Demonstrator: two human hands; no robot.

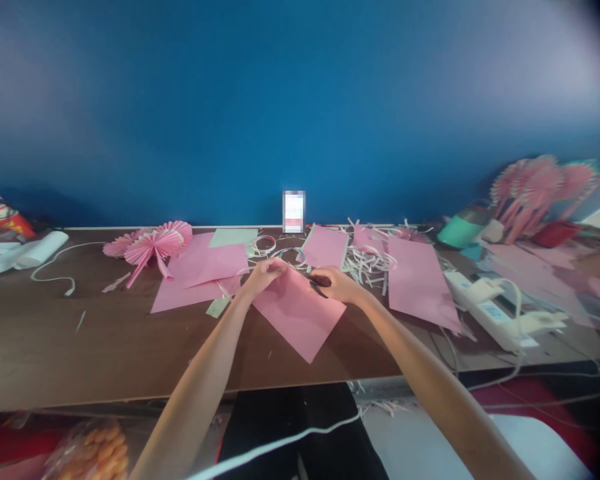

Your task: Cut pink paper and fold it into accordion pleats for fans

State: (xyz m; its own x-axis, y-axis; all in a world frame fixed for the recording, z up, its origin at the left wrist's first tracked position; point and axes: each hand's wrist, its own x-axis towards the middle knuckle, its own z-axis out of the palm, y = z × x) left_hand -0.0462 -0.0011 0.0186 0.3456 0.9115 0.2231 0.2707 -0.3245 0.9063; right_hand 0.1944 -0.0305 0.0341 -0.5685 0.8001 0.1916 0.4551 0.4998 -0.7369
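Observation:
A pink paper sheet (pixel 300 317) lies turned like a diamond on the brown table (pixel 80 333), its lower corner over the front edge. My left hand (pixel 263 273) pinches the sheet's top edge with closed fingers. My right hand (pixel 337 285) is closed around dark-handled scissors (pixel 319 285), whose blades point at the sheet's upper right edge. The two hands are close together above the sheet.
More pink sheets (pixel 200 273) (pixel 420 280) lie left and right. Folded pink paper fans (pixel 153 245) rest at the back left, more fans (pixel 540 183) at the back right. White paper strips (pixel 367 257), a power strip (pixel 485 303) with cables and a teal container (pixel 460 230) crowd the right side.

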